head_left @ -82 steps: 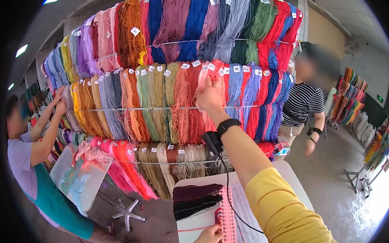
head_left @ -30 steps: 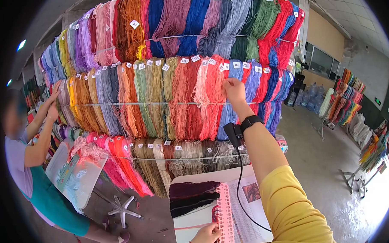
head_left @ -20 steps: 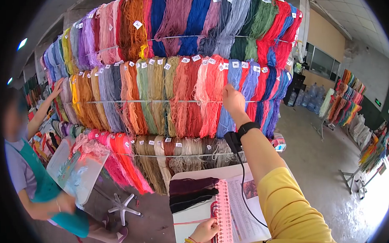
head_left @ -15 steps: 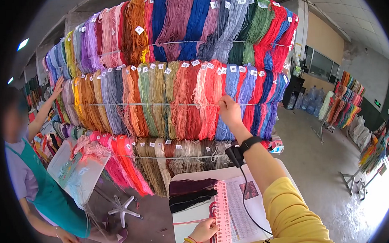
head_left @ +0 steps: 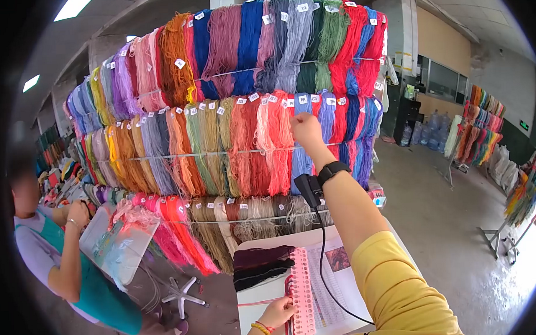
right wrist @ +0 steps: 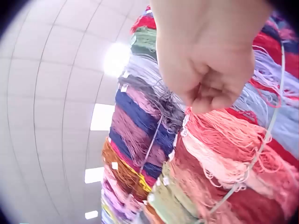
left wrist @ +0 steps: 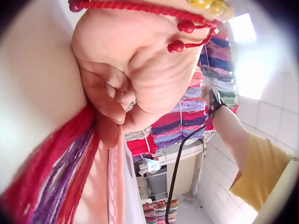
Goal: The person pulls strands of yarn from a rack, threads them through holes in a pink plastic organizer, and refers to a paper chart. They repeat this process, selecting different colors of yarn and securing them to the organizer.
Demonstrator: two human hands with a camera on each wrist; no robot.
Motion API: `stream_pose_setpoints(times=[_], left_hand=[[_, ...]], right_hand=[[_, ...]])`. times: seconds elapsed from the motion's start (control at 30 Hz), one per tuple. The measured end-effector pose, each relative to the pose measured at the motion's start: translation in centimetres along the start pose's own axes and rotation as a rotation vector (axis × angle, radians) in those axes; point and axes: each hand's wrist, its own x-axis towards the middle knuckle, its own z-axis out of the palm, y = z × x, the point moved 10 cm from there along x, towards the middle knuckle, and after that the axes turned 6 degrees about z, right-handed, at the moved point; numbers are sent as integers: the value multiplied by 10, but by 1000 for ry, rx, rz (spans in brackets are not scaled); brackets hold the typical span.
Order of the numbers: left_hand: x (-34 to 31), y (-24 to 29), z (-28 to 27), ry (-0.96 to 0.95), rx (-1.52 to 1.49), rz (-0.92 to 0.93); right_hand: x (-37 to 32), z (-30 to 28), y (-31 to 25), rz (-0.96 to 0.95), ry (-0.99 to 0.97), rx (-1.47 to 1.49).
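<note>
At the lower middle of the head view, my left hand (head_left: 279, 312) pinches the edge of a pink strip with a row of holes (head_left: 303, 290). Red and purple threads (left wrist: 65, 163) hang from that strip beside the fingers in the left wrist view. My right hand (head_left: 307, 130) is raised to the rack's middle row, fingers curled and fingertips together. Coral yarn (right wrist: 229, 130) lies right at those fingertips in the right wrist view; what is pinched is mostly hidden by the fingers. A blue skein (head_left: 302, 160) hangs behind the hand.
Tagged skeins fill the rack's three rows. Dark purple yarn (head_left: 262, 257), black yarn (head_left: 263, 277) and a printed sheet (head_left: 328, 283) lie on the white table (head_left: 255, 295). A black cable (head_left: 326, 266) trails from the right wrist. Another person (head_left: 77, 268) stands at the left.
My right hand moved from the coral skein rightward, dipped lower, then rose again near the middle row's tags. The left hand stays at the pink strip. The person at the left drew their hands from the rack.
</note>
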Motion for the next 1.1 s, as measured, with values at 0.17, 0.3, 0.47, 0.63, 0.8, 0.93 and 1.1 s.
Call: stream_pose_setpoints(times=[0.17, 0.3, 0.47, 0.63, 0.8, 0.93, 1.1], left_hand=[[-1, -3, 0, 54, 20, -11], [-2, 7, -1, 90, 27, -31], [-4, 14, 1, 158, -65, -70], [-4, 5, 1, 230, -98, -74], [-1, -3, 5, 314, -106, -80], [-6, -8, 8, 410, -116, -126], [-3, 5, 21, 362, -36, -138]], right_hand=[[-45, 19, -26, -659, 92, -597], [-125, 42, -36, -1093, -62, -366], [-184, -4, 47, -496, -447, -78], [-225, -132, 151, 17, -615, -144], [-227, -262, 198, 351, -122, 418], [-261, -205, 239, 385, -186, 584], [-299, -168, 222, 305, -336, 215]])
